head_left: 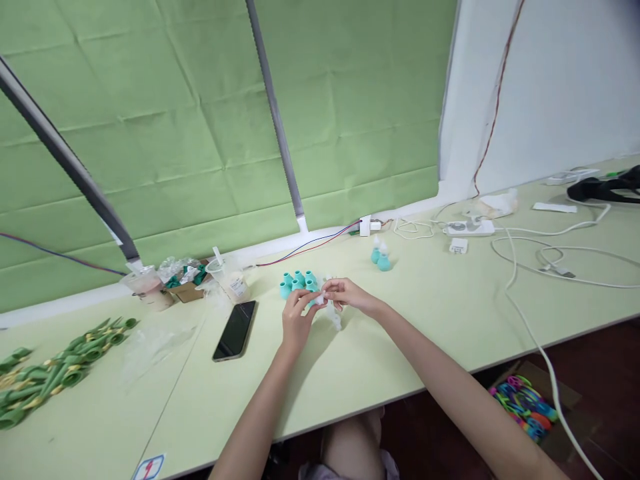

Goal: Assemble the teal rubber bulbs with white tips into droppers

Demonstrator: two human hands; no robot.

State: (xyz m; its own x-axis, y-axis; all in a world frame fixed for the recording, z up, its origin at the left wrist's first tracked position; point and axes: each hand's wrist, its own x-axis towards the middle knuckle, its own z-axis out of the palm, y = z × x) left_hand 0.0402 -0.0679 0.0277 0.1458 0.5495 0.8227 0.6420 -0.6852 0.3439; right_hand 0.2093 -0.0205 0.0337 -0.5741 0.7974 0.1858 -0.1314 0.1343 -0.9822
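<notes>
The fingers of my left hand and right hand meet, pinched closely on a small white plastic piece over the counter. Teal bulb-shaped pieces stand clustered just beyond my left hand, two white-topped teal pieces sit farther right, and a smartphone lies left.

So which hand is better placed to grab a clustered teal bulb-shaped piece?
Probably the left hand: it's beside that cluster; the right hand is farther off. Both have fingers at a white piece.
</notes>
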